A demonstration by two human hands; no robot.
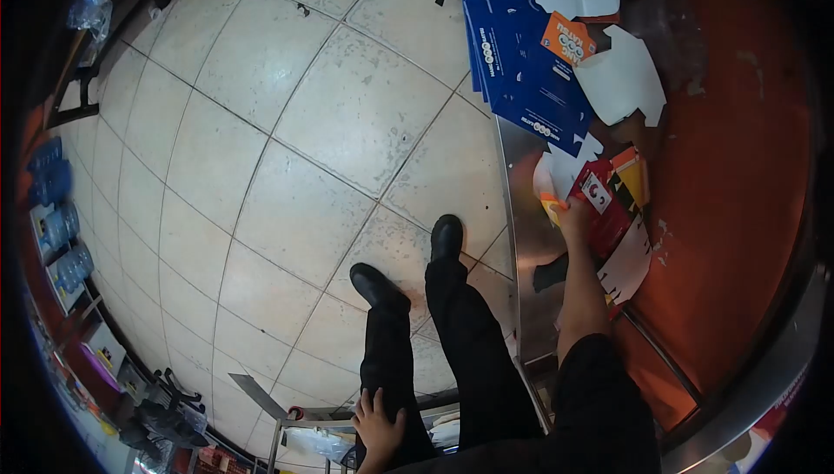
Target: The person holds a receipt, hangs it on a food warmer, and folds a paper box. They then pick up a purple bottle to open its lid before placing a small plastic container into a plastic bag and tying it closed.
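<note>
My left hand (pixel 379 429) rests on my left thigh, its fingers spread and nothing in it. On the right, my right hand (pixel 573 218) reaches over a metal counter, fingers closed on the edge of a white, orange and yellow carton (pixel 546 182). Just beyond it lies a red printed carton (pixel 605 205) with a white label. Flat blue printed cartons (pixel 527 66) overlap farther along the counter, with an orange carton (pixel 569 38) on them. My fingertips are small and partly hidden.
White folded boxes (pixel 618 79) lie beside the blue cartons. The metal counter (pixel 514 157) borders an orange-brown wall (pixel 738 187). My shoes (pixel 446 237) are on the tiled floor (pixel 321 118). Large blue water bottles (pixel 73 267) stand far left, and a metal frame (pixel 276 439) is by my legs.
</note>
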